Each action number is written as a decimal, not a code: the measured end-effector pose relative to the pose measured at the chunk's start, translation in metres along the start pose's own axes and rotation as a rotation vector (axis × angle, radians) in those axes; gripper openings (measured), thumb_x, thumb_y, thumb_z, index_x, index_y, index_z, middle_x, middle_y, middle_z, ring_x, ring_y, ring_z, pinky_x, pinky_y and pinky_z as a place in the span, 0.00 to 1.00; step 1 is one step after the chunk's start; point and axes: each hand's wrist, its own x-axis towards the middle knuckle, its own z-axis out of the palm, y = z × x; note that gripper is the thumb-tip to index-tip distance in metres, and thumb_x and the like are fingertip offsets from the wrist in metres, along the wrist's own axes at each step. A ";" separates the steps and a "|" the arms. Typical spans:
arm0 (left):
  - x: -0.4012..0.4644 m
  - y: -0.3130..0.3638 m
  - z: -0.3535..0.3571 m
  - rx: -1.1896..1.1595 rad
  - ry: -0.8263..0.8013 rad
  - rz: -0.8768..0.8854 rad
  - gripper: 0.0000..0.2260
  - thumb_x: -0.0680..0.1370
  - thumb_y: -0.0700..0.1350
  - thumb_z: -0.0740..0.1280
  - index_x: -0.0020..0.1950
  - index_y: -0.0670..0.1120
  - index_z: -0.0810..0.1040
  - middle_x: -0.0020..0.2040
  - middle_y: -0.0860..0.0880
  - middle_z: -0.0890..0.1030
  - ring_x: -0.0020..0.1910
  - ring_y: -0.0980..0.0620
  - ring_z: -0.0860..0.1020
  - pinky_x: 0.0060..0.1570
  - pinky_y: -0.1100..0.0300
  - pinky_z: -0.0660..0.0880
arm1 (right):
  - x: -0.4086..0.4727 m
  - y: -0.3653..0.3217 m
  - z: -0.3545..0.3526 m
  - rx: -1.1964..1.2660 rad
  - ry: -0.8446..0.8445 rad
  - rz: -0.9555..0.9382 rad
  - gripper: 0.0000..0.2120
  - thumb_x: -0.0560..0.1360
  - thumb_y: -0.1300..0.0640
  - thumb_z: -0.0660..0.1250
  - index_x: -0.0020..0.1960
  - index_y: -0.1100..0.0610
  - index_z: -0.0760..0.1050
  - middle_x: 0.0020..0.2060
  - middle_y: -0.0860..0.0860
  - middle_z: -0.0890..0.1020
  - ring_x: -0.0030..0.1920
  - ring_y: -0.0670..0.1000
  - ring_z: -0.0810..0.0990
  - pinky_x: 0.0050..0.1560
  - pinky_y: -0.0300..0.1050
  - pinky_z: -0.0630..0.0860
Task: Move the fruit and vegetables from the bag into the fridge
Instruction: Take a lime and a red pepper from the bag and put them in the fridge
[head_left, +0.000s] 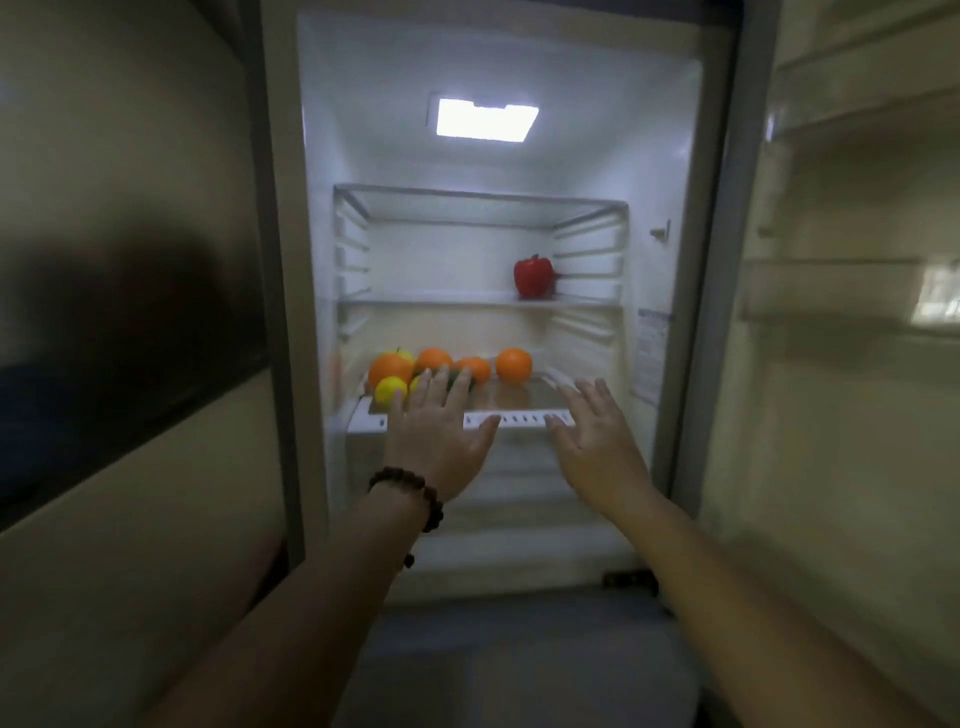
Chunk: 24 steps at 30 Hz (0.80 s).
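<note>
The fridge (675, 156) stands open and lit in front of me. A red bell pepper (533, 276) sits at the right of the middle shelf. On the lower shelf (519, 419) lie several oranges (514, 365), a yellow lemon (390, 391) and a dark green item partly hidden behind my fingers. My left hand (439, 441), with a bead bracelet on its wrist, is flat and open over the shelf's front edge, fingertips near the fruit. My right hand (597, 441) is open beside it, holding nothing. The bag is not in view.
The open fridge door (841, 291) with its bare door racks stands to the right. A beige cabinet wall with a dark panel (130, 312) is on the left. A top shelf (478, 208) sits above the pepper.
</note>
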 end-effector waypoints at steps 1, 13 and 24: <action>-0.021 0.008 -0.005 -0.014 -0.017 -0.014 0.29 0.78 0.62 0.53 0.75 0.51 0.56 0.76 0.47 0.58 0.75 0.48 0.54 0.72 0.45 0.48 | -0.021 -0.001 -0.004 -0.007 -0.017 -0.015 0.23 0.80 0.49 0.54 0.74 0.53 0.59 0.76 0.51 0.56 0.76 0.51 0.46 0.75 0.52 0.47; -0.241 0.084 -0.036 0.014 -0.399 -0.146 0.31 0.78 0.64 0.48 0.77 0.52 0.48 0.77 0.51 0.52 0.76 0.52 0.48 0.74 0.47 0.45 | -0.248 -0.001 -0.033 -0.059 -0.126 -0.018 0.30 0.76 0.42 0.47 0.71 0.58 0.66 0.73 0.57 0.63 0.75 0.57 0.54 0.72 0.59 0.59; -0.335 0.151 -0.042 -0.142 -0.520 0.054 0.30 0.78 0.63 0.48 0.77 0.52 0.49 0.77 0.51 0.52 0.76 0.51 0.48 0.74 0.49 0.43 | -0.397 0.035 -0.092 -0.191 -0.079 0.255 0.28 0.77 0.43 0.49 0.71 0.56 0.66 0.73 0.55 0.63 0.75 0.54 0.53 0.73 0.50 0.53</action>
